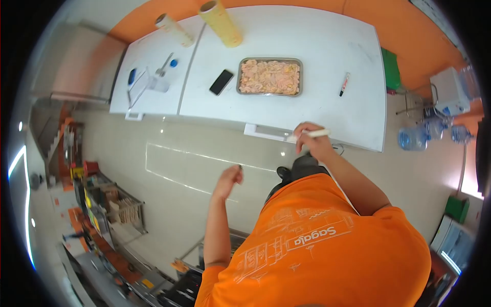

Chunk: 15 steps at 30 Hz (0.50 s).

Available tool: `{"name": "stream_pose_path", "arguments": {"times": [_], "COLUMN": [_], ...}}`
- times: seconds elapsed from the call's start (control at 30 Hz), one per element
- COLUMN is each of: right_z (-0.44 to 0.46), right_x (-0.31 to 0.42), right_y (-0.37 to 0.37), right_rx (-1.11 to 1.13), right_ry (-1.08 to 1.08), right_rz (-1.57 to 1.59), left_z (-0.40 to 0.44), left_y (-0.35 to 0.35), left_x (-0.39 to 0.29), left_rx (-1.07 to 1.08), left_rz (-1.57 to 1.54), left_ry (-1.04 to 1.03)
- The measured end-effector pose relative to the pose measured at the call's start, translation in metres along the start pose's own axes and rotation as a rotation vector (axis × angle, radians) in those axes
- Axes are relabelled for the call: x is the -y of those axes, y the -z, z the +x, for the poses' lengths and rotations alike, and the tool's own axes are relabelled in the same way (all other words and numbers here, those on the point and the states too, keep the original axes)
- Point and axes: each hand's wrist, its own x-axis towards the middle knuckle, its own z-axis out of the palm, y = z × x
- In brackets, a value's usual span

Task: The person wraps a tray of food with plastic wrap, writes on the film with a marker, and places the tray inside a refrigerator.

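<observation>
My right hand is closed around a white brush-like tool, just off the front edge of the white table. Away from the table, over the floor, my left hand has its fingers curled, with a small dark thing at the fingertips that I cannot make out. On the table a metal tray holds pale pieces that look like raw meat. A black phone lies left of the tray, and a marker lies to its right.
Two rolls of film, one large and one slimmer, stand at the table's back. Left are a clear container and a blue cap. Large water bottles stand on the floor at right. Shelving is at lower left.
</observation>
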Motion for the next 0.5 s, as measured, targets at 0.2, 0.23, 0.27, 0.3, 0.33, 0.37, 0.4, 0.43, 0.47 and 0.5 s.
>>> {"name": "stream_pose_path", "arguments": {"times": [0.2,0.23,0.27,0.3,0.33,0.37,0.4,0.43,0.47,0.5], "right_z": [0.169,0.191,0.217,0.246,0.270,0.286,0.299,0.308,0.320,0.331], "right_x": [-0.038,-0.050,-0.059,-0.065,-0.068,-0.064,-0.052,-0.045,-0.047,-0.055], "right_y": [0.084,0.093,0.100,0.109,0.114,0.115,0.113,0.111,0.111,0.117], "right_rx": [-0.507,-0.549,-0.594,-0.638,-0.683,-0.707,-0.721,-0.731,-0.752,-0.765], "right_ry": [0.172,0.224,0.232,0.241,0.250,0.237,0.235,0.231,0.281,0.310], "right_rz": [-0.040,-0.046,-0.055,-0.065,-0.076,-0.191,-0.307,-0.423,-0.512,-0.619], "left_z": [0.269,0.303,0.321,0.346,0.367,0.381,0.389,0.391,0.398,0.409], "left_y": [0.162,0.177,0.180,0.196,0.206,0.210,0.209,0.209,0.210,0.206], "left_x": [-0.019,-0.022,-0.042,-0.052,-0.061,-0.068,-0.074,-0.076,-0.078,-0.067], "left_rx": [-0.637,-0.724,-0.817,-0.816,-0.848,-0.879,-0.927,-0.976,-1.025,-1.040], "left_rz": [0.490,0.427,0.576,0.687,0.716,0.746,0.731,0.716,0.701,0.807], "left_ry": [-0.373,-0.472,-0.498,-0.445,-0.432,-0.419,-0.430,-0.440,-0.450,-0.467]}}
